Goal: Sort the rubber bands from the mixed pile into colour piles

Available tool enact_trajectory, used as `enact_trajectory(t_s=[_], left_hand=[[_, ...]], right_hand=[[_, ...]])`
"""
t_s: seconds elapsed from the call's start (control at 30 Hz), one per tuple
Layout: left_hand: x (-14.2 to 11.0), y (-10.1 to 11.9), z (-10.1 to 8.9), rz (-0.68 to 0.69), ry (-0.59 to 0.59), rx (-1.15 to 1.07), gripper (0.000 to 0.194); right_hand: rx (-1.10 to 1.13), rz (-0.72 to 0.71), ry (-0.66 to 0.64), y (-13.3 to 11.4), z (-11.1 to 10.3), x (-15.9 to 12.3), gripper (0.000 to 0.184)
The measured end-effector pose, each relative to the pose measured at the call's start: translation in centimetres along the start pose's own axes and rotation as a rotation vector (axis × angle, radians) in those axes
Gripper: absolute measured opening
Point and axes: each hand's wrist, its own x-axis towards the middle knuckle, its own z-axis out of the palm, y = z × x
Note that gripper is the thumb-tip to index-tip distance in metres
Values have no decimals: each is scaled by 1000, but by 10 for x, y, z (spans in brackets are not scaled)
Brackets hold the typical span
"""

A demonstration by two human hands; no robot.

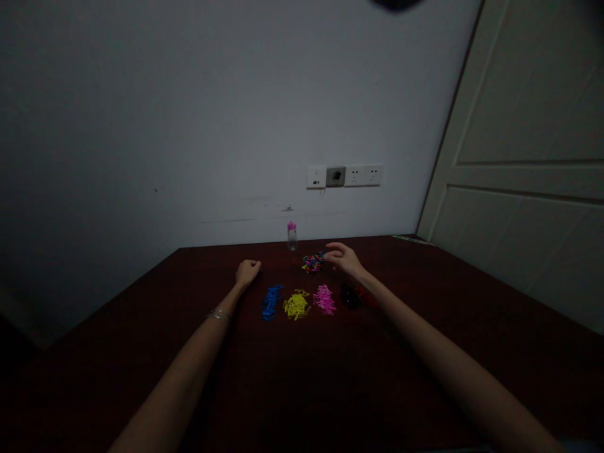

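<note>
On the dark red table lies a mixed pile of small coloured pieces. My right hand reaches to its right edge, fingers pinched together at the pile; what they hold is too small to make out. In front of it sit sorted piles: blue, yellow, pink, black and red. My left hand rests on the table left of the piles, curled into a loose fist. A thin bracelet circles that wrist.
A small clear bottle with a pink cap stands at the table's far edge by the wall. Wall sockets sit above it. A white door stands on the right. The room is dim.
</note>
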Motion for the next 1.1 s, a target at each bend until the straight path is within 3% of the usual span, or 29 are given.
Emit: enact_trajectory(t_s=[0.2, 0.33, 0.47, 0.57, 0.67, 0.73, 1.03, 1.1], left_hand=[[0, 0, 0, -3, -7, -1, 34], [0, -1, 2, -7, 2, -12, 36], [0, -2, 3, 9, 4, -30, 36], [0, -2, 3, 3, 10, -27, 35], [0, -1, 3, -21, 10, -32, 34], [0, 0, 3, -35, 9, -36, 34], [9, -4, 5, -87, 19, -106, 30], [11, -4, 5, -70, 11, -120, 30]], right_hand=[[-75, -82, -306, 8, 66, -14, 33], [-187, -120, -431, 8, 102, -20, 34], [-199, -122, -526, 7, 120, -20, 35], [-173, -96, -532, 9, 119, -17, 35], [-164, -94, -468, 12, 102, -12, 34], [-171, -111, -395, 13, 79, -6, 30], [-273, 39, 221, 40, -76, 2, 22], [-296, 57, 282, 51, -101, -3, 22]])
